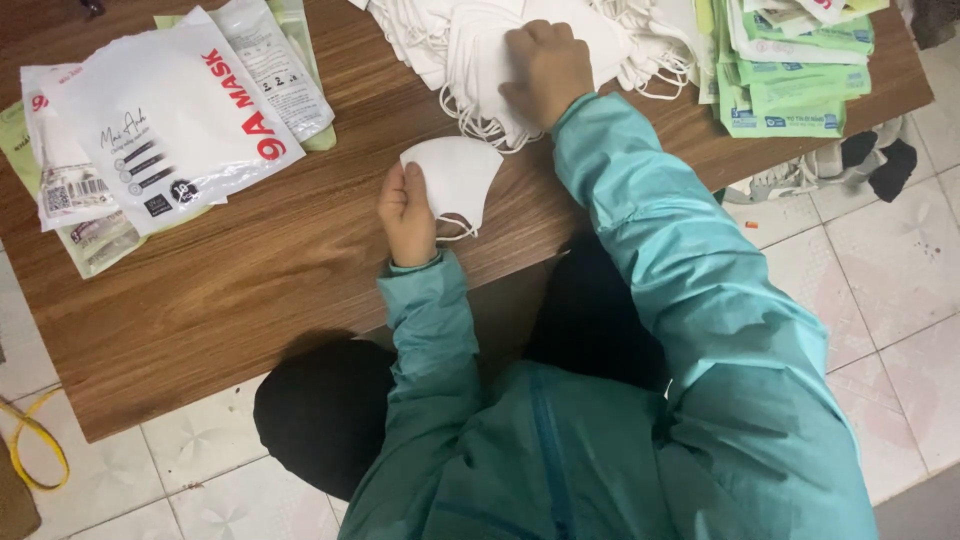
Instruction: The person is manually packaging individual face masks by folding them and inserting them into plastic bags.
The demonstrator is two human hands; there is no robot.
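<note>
We see a low wooden table (250,290) standing on a pale tiled floor (890,280), with our teal jacket sleeves (680,260) reaching over its near edge. At the far middle of the table lies a broad heap of white face masks (470,50), their ear loops spilling toward us. On the far left sits a loose stack of white mask packets (170,120) with red and black print, some pale green ones beneath them. At the far right a stack of green and white packets (790,90) lies near the table's corner. Some dark and light cloth (860,160) lies on the floor just beyond that corner, and a yellow cord (30,440) curls on the tiles at the lower left.

Our right hand (545,70) rests on the near side of the heap, fingers curled down onto the masks; we cannot tell whether it grips one. Our left hand (405,210) is closed around the left edge of a single folded white mask (460,175), which lies against the tabletop just in front of the heap, its loop trailing below.
</note>
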